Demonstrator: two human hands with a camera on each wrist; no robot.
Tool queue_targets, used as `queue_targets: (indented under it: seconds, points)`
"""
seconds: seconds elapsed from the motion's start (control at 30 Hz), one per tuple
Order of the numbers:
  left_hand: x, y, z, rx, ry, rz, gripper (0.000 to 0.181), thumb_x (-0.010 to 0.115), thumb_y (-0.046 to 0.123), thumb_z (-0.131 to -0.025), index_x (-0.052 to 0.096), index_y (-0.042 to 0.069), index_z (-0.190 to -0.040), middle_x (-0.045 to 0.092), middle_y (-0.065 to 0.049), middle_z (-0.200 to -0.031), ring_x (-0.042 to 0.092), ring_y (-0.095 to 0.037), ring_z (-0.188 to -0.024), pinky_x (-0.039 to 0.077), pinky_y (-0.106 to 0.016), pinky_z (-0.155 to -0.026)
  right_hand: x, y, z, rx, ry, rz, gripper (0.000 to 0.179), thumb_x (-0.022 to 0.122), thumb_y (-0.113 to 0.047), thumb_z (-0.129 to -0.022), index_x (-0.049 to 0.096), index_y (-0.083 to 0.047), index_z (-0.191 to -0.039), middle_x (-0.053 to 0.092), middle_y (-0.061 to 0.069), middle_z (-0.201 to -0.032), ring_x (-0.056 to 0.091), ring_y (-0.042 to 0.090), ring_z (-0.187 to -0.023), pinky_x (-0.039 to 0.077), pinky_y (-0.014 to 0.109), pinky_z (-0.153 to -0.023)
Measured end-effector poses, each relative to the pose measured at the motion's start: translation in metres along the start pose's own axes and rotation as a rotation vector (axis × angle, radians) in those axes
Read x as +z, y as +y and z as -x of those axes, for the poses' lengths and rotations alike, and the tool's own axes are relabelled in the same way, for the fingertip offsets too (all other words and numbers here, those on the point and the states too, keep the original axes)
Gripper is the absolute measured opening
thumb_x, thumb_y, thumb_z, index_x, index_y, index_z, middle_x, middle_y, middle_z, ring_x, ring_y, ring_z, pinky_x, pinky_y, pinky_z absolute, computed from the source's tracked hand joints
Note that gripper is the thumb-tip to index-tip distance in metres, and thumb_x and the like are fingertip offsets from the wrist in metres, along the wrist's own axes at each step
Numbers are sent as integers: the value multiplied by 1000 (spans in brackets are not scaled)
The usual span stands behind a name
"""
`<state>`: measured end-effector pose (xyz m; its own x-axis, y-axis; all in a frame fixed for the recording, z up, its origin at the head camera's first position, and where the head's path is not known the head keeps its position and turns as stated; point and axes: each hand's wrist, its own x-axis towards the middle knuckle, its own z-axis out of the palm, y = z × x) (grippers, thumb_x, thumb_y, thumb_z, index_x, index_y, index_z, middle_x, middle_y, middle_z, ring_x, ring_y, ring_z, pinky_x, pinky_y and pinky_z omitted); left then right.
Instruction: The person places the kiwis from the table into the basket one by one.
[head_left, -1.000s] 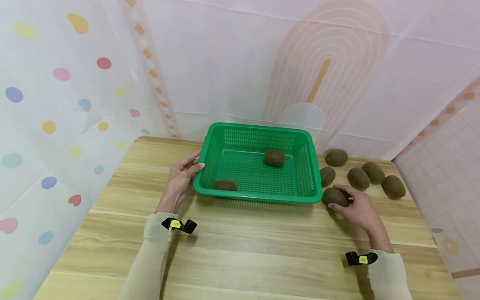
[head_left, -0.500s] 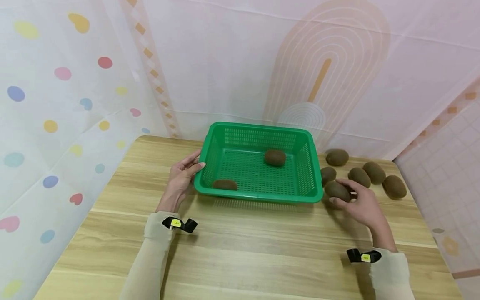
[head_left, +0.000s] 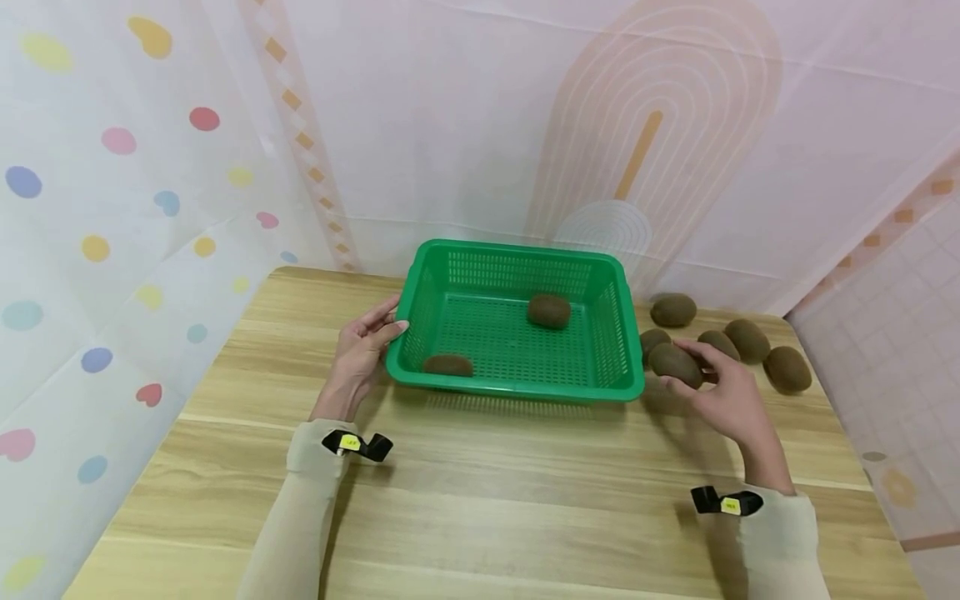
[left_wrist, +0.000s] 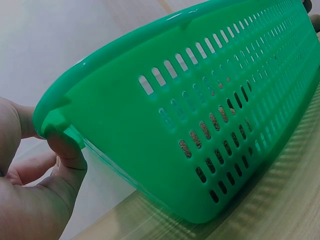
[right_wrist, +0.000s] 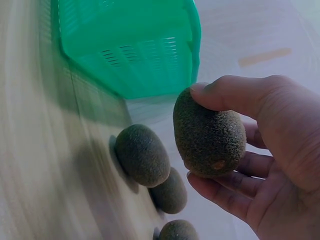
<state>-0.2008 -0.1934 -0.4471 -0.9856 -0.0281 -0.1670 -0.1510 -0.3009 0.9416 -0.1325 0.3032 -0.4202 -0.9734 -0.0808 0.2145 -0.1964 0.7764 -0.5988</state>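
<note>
The held kiwifruit (right_wrist: 209, 135) is hanging just beside the right end of the green basket (head_left: 517, 389), apparently off the worktop (head_left: 480, 483). The right hand (head_left: 723, 396) is holding it in a narrow grip, thumb opposing fingers; firm yet gentle pressure is probably suiting its rounded body best. Loose kiwifruit (head_left: 673, 309) are lying close by, so lifting straight up would likely avoid nudging them. The left hand (head_left: 358, 354) is gripping the basket's left rim, usefully steadying it, while two other kiwifruit (head_left: 549, 311) are resting inside, well apart.
</note>
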Motion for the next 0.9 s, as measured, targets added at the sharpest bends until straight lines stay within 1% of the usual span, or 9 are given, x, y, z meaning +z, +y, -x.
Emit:
queue_targets:
  seconds: [0.17, 0.33, 0.57, 0.63, 0.73, 0.9]
  points:
    - [0, 1, 1, 6, 3, -12, 59, 69, 0, -96, 50, 6, -152, 64, 8, -95, 62, -2, -80, 57, -13, -68, 0, -4, -2, -4, 8, -10, 54, 79, -26, -92, 62, -10, -141, 68, 13, -126, 53, -8, -97, 46, 5, -81]
    - [1, 1, 1, 3, -5, 7, 60, 69, 0, -96, 49, 5, -152, 63, 7, -95, 63, -2, -80, 59, -14, -69, -1, -8, -5, -19, 24, -23, 54, 79, -28, -92, 63, -11, -140, 68, 12, -124, 53, -8, -100, 43, 2, -84]
    - [1, 1, 1, 1, -3, -10, 58, 68, 0, -97, 50, 6, -152, 63, 8, -94, 63, -2, -79, 59, -14, -69, -2, -16, -9, -35, 54, -38, 54, 80, -29, -91, 64, -12, -139, 69, 12, -121, 51, -16, -96, 43, 1, -82]
    - [2, 1, 1, 0, -4, -10, 58, 68, 0, -97, 50, 6, -152, 64, 8, -94, 63, -2, -79, 59, -14, -70, -2, -18, -10, -37, 58, -38, 54, 81, -29, -91, 64, -12, -140, 69, 12, -122, 52, -14, -96, 44, 2, -81]
    - [2, 2, 1, -1, -8, -15, 58, 67, 0, -97, 50, 6, -152, 63, 8, -94, 63, -2, -80, 59, -14, -70, -3, -21, -13, -39, 56, -37, 55, 80, -31, -91, 64, -14, -140, 69, 12, -127, 54, -11, -97, 44, 3, -82]
    - [1, 2, 1, -2, -4, -14, 58, 67, -1, -97, 49, 5, -152, 63, 8, -93, 62, -1, -80, 58, -13, -69, -3, -28, -16, -63, 51, -47, 54, 81, -29, -91, 64, -15, -140, 70, 12, -127, 56, -6, -97, 45, 5, -82]
